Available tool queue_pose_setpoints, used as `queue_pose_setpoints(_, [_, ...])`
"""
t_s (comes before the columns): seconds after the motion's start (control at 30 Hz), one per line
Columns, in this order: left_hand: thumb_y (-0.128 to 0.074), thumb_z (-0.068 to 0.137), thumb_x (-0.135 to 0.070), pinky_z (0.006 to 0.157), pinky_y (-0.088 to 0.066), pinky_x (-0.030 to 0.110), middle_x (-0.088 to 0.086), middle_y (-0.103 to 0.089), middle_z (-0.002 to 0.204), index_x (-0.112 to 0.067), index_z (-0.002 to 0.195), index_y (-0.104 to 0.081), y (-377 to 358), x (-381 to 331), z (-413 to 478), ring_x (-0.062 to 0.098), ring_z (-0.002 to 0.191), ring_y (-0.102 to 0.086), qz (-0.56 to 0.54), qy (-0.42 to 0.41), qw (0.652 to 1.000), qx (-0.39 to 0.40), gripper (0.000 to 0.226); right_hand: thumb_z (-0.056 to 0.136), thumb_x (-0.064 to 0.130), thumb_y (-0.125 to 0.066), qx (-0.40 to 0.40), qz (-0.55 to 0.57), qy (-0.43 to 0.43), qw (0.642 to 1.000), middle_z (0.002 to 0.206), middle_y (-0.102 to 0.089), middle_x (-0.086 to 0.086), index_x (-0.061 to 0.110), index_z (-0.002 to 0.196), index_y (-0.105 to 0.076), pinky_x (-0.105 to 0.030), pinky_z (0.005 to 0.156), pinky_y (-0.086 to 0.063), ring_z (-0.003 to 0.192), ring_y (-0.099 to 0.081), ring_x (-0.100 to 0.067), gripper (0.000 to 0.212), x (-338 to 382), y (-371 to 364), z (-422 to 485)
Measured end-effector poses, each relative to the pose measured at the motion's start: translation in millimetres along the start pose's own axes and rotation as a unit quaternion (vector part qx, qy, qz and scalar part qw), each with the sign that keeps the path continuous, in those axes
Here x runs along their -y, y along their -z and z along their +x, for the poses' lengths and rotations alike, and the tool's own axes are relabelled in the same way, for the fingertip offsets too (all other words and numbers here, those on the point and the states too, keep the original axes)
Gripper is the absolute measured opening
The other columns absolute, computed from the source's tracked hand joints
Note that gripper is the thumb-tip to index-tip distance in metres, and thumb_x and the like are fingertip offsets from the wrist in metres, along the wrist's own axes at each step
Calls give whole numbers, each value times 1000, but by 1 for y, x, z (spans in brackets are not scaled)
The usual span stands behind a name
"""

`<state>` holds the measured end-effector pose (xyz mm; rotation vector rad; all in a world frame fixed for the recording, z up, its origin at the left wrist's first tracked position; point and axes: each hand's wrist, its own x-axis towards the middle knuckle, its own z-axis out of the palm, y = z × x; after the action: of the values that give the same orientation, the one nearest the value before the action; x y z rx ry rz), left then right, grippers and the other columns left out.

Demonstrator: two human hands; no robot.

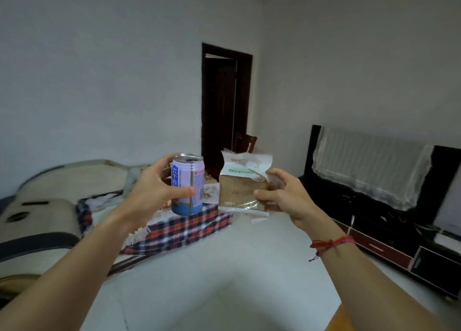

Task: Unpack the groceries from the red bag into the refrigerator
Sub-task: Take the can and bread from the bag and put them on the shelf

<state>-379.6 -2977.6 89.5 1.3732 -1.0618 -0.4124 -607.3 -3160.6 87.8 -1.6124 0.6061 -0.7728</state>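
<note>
Now the left hand (156,187) grips an upright can (187,184) (purple-blue), while the right hand (284,196) pinches a bread packet (240,183).

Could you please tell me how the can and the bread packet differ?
The can is a rigid purple-and-blue cylinder; the bread packet is a flat, soft pouch showing brown bread. The left hand grips the can; the right hand pinches the bread packet's edge. Both are held upright in the air, side by side.
</note>
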Motion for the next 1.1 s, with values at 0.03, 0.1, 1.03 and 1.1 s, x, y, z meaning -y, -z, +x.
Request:
queue_pose_setpoints(0.03, [-83,67,8,75,-61,32,4,-71,113,-32,122,-59,10,-1,-6,24,102,-69,4,5,1000,-19,72,79,-10,-79,19,-1,3,1000,90,-64,-10,27,98,-65,-34,68,-63,71,-68,-19,44,0,-10,7])
queue_pose_setpoints(0.1, [-82,67,8,79,-60,35,4,-71,115,-34,123,-58,27,-2,-19,23,103,-70,10,13,998,-53,74,79,-8,-80,61,-7,14,998,91,-65,-12,26,99,-67,-43,75,-62,74,-68,-21,41,0,-28,20])
queue_pose_setpoints(1.03, [-87,48,-6,67,-58,30,8,-75,99,-25,121,-63,165,-110,-355,19,83,-72,191,66,853,-481,79,76,-9,-81,513,84,65,852,110,-72,-18,23,113,-67,-44,72,-63,91,-73,-30,51,30,-354,-80])
queue_pose_setpoints(1.1, [-88,55,4,66,-58,28,6,-75,100,-24,123,-61,171,-118,-379,19,85,-73,210,72,841,-494,79,75,-8,-83,526,86,70,843,112,-72,-18,20,120,-66,-46,75,-64,98,-73,-34,56,34,-374,-98])
